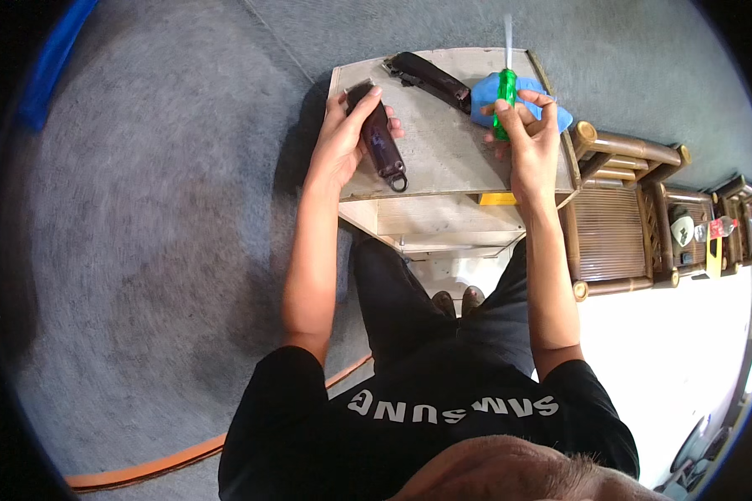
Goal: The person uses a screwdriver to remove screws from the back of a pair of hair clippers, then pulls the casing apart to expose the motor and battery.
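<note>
My left hand (347, 138) is closed around a dark maroon hair clipper (382, 149), its blade end up by the thumb and its hanging loop toward me. In my right hand (530, 142) is a screwdriver (506, 88) with a clear green handle, held upright between thumb and fingers, its metal shaft pointing away from me. A second, black hair clipper (430, 79) lies on the pale wooden tabletop (443, 159) between and beyond my hands. Partly behind the screwdriver and my right hand is a blue object (483, 98), perhaps cloth or plastic; its kind is unclear.
Below the tabletop is an open shelf (426, 215) with a yellow item (498, 199) at its right. Bamboo furniture (614, 230) stands to the right, with a plastic bottle (714, 229) farther along. An orange strip (150, 472) crosses the grey floor at lower left.
</note>
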Demonstrator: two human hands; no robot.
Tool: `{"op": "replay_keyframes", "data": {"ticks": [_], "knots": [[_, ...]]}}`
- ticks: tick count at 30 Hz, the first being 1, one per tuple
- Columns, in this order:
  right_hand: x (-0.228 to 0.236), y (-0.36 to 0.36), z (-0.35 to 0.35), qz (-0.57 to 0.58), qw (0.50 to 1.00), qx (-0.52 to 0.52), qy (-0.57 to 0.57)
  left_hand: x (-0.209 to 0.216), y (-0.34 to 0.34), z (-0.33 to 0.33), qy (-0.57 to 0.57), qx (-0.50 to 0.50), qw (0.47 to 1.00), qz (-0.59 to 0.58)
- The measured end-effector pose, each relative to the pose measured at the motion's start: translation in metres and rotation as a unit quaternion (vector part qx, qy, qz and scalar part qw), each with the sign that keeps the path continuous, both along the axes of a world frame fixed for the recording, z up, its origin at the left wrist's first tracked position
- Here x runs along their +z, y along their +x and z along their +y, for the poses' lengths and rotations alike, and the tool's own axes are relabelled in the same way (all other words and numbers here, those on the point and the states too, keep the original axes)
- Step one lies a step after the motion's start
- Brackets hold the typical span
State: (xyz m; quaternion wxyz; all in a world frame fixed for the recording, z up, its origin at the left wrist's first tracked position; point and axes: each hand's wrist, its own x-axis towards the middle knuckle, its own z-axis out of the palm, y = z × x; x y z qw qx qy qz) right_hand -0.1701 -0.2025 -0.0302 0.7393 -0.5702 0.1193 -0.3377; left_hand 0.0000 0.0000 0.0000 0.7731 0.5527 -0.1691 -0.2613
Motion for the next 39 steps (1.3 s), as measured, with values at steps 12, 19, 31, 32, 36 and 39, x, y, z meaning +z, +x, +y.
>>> {"op": "replay_keyframes", "data": {"ticks": [12,19,31,32,36,39], "knots": [[-0.001,0.002,0.004,0.067,0.983,-0.079,-0.148,-0.006,0.071,-0.028,0.369,0.074,0.872,-0.314],[0.000,0.009,0.005,0.177,0.950,-0.057,-0.252,-0.007,0.089,-0.029,0.389,0.087,0.825,-0.400],[0.039,0.094,-0.029,0.190,0.738,-0.084,-0.642,-0.029,0.109,-0.020,0.281,0.170,0.852,-0.409],[0.042,0.098,-0.029,0.225,0.724,-0.052,-0.650,-0.034,0.112,-0.018,0.251,0.186,0.853,-0.418],[0.037,0.100,-0.034,0.263,0.709,-0.029,-0.654,-0.030,0.101,-0.022,0.257,0.159,0.866,-0.398],[0.041,0.102,-0.031,0.282,0.747,-0.008,-0.601,-0.026,0.099,-0.019,0.224,0.189,0.868,-0.401]]}}
